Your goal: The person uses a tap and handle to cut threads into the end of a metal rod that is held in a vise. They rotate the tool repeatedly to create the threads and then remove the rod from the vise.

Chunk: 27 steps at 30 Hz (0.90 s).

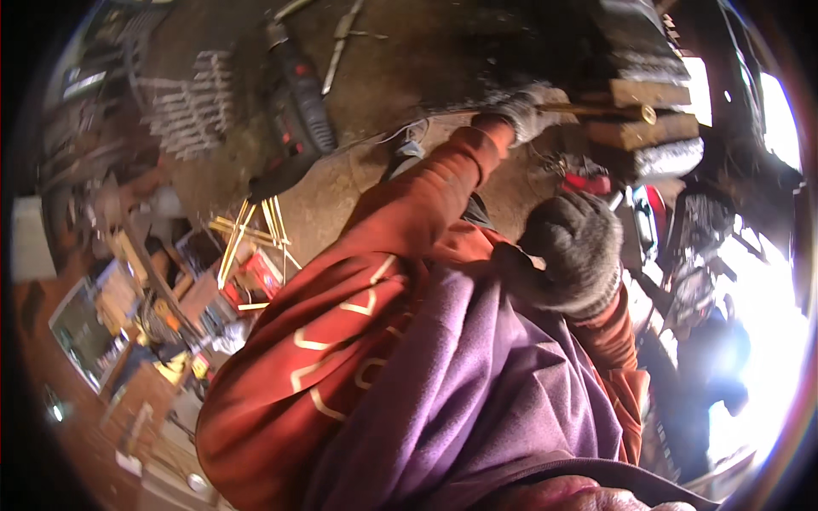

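Clearly, the grey-gloved left hand (526,115) grips a slim brass-coloured rod (601,111), upper right; the grey-gloved right hand (573,243), centre-right, I cannot tell.

Rust-orange sweatshirt (409,213) with pale angular outlines (308,343), purple cloth (443,366), grey knit gloves (573,243)

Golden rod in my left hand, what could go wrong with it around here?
The golden rod in your gloved left hand has its far end beside the stacked blocks, so it might knock them. The black-and-red power tool lies off to the left; swinging your orange left sleeve that way could bump it.
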Tool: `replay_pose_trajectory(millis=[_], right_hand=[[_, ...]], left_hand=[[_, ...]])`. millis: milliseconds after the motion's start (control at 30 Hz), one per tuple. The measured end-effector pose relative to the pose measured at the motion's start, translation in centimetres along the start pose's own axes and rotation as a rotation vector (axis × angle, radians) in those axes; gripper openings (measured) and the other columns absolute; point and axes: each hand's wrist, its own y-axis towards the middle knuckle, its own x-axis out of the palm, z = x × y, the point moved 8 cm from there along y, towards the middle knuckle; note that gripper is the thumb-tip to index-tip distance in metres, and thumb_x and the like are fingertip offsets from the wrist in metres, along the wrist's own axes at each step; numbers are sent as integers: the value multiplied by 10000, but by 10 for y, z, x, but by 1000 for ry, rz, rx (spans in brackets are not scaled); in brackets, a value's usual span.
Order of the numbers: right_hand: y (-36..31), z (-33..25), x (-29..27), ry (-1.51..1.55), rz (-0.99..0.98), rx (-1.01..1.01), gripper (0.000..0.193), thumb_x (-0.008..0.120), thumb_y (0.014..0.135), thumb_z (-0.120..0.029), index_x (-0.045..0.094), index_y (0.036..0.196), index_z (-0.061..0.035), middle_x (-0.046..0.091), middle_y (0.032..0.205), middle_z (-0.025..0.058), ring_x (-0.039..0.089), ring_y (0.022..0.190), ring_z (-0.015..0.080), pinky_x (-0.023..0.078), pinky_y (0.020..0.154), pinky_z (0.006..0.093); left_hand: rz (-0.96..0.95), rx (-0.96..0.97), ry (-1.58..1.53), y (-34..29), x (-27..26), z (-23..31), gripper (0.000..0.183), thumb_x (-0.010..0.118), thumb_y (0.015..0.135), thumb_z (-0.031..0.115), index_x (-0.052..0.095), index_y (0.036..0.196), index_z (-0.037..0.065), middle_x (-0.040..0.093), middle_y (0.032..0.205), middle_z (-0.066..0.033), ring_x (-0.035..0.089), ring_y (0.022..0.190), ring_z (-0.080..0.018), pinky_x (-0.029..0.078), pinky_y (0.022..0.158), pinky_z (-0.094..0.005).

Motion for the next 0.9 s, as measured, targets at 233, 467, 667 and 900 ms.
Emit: replay_pose_trajectory(millis=[233,467,667,900], right_hand=[[-95,199,185,-632,-514,367,238,714,828,-372,734,904,-148,733,848,81,722,810,275,547,684,455],[-207,339,62,-749,-378,959,240,673,889,-358,753,966,-145,742,916,94,722,893,286,550,778,448],[-208,291,106,-288,-203,841,217,631,934,-310,754,989,-139,742,948,101,715,927,304,549,838,448],[-279,195,259,-306,-695,356,298,609,989,-324,746,1063,-69,740,1064,174,698,1012,380,549,905,496]], left_hand=[[-106,41,-8,12,24,-6,436,660,955,521,713,1233,189,665,1291,-108,593,1250,-339,486,1051,-456],[-174,-335,215,-26,25,-43,535,513,1002,557,705,1319,171,685,1353,-142,640,1245,-377,488,1069,-494],[-222,-249,321,-37,24,-54,626,483,993,652,728,1251,136,738,1212,-167,685,1142,-401,513,1010,-523],[-46,-289,326,-113,4,-80,611,483,983,652,771,1183,152,766,1138,-139,730,1046,-362,563,929,-489]])
